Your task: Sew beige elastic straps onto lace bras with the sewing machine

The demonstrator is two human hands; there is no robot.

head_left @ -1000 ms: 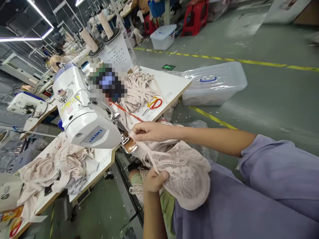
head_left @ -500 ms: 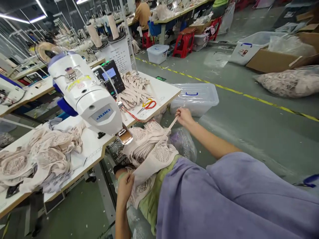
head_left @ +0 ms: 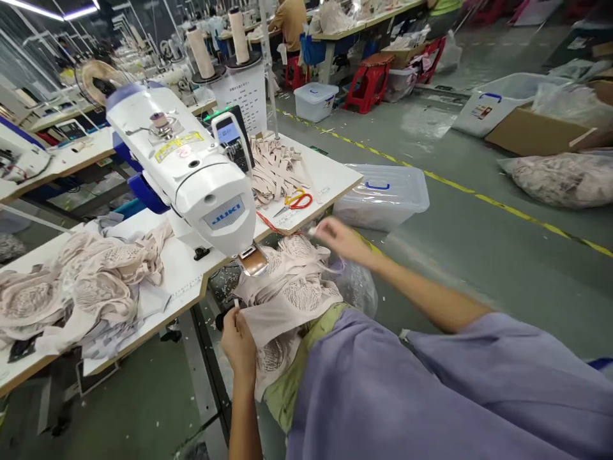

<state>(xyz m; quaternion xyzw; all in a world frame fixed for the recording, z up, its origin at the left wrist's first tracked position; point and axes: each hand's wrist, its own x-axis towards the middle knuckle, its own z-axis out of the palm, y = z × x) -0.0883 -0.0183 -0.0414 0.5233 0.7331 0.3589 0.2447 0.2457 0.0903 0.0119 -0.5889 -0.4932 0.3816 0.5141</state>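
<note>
A beige lace bra [head_left: 304, 297] lies across my lap on top of other lace pieces. My left hand [head_left: 238, 338] is closed on the end of its plain side band, with a small pale tip showing above the fingers. Near the table edge my right hand [head_left: 342, 241] is blurred, its fingers drawn together around a small pale bit that I cannot make out. Below that hand a thin strap [head_left: 335, 267] curves loosely. The white sewing machine [head_left: 205, 185] stands over the table corner, just beyond the lace pieces.
Beige lace garments [head_left: 86, 287] are heaped on the table's left part. Red-and-yellow-handled scissors [head_left: 297, 200] lie beside a pile of beige straps [head_left: 275, 169]. A lidded clear bin [head_left: 383, 195] stands on the floor beyond the table, and a plastic bag [head_left: 359, 287] hangs near my lap.
My right hand has moved left towards the machine, and the strap that was pulled taut now hangs slack. My left hand has risen slightly, still on the band. The view has shifted a little.
</note>
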